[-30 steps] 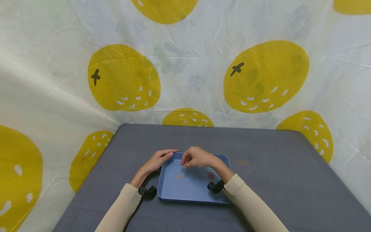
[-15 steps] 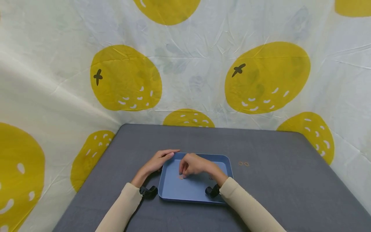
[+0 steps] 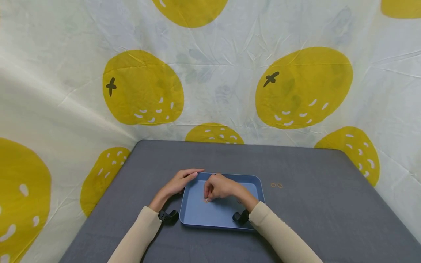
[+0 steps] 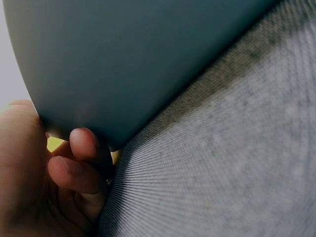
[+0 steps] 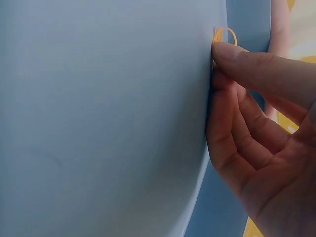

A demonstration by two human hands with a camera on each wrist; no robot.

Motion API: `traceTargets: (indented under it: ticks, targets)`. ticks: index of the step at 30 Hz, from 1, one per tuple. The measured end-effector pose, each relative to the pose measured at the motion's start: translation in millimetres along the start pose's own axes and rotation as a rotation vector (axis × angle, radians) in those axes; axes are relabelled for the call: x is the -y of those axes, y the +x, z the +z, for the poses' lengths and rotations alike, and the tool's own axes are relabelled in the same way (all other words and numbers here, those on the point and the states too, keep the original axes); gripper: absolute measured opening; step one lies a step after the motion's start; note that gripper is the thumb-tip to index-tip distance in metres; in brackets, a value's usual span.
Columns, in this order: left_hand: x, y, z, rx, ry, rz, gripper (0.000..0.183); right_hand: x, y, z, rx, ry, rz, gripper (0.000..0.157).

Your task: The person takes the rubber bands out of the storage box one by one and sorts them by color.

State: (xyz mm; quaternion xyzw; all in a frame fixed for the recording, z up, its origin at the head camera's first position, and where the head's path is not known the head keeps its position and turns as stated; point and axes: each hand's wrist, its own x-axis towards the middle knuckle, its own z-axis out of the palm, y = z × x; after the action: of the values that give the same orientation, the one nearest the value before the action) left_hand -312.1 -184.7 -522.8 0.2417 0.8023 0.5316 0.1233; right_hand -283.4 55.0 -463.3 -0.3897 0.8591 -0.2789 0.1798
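My left hand (image 3: 179, 181) holds a blue rectangular tray (image 3: 210, 218) at its far left corner. In the left wrist view, curled fingers (image 4: 74, 175) lie against the tray's outer wall and the thumb is at the rim. Over the tray's left half, my right hand (image 3: 219, 187) reaches down to the floor of the tray. Its thumb and fingers pinch a thin orange rubber band (image 5: 229, 35), which loops out past the fingertips in the right wrist view. How many bands are in the pinch I cannot tell.
Two orange rubber bands (image 3: 276, 185) lie on the grey tablecloth (image 3: 312, 208) right of the tray. A small reddish cluster in the tray is almost hidden by the right wrist. Behind the table hangs a white curtain (image 3: 217, 73) with yellow fruit prints.
My right hand has come down from above the tray onto the rubber bands at the left and pinches there. The left hand stays at the tray's corner.
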Motion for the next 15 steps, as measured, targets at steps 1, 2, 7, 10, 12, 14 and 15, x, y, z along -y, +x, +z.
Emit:
traceTargets:
  ticks: [1,2,7,10,12,14,15]
  targets:
    - [-0.1,0.1,0.0,-0.001,0.000,0.004,0.040,-0.1,0.0,0.1,-0.001,-0.001,-0.004,0.010]
    - [-0.2,0.3,0.0,-0.001,0.001,0.008,0.040,-0.2,0.0,0.1,-0.002,-0.002,-0.009,0.010]
    - [-1.0,0.2,-0.1,0.001,-0.006,0.009,0.040,-0.6,-0.1,-0.5,0.001,-0.007,-0.010,0.011]
    - [-1.0,-0.2,-0.1,0.004,-0.006,0.006,0.040,-1.5,0.3,-0.9,0.008,-0.004,-0.011,0.011]
    - [-0.8,-0.4,-0.1,0.003,-0.004,0.007,0.040,-2.1,0.4,-1.6,0.011,0.011,-0.013,0.010]
    - [-0.4,-0.3,-0.1,0.003,-0.002,0.008,0.040,-2.5,-0.1,-2.7,0.011,0.031,-0.005,0.010]
    - [-0.2,-0.2,0.0,0.003,-0.002,0.008,0.040,-2.7,-0.5,-3.3,0.010,0.040,0.000,0.010]
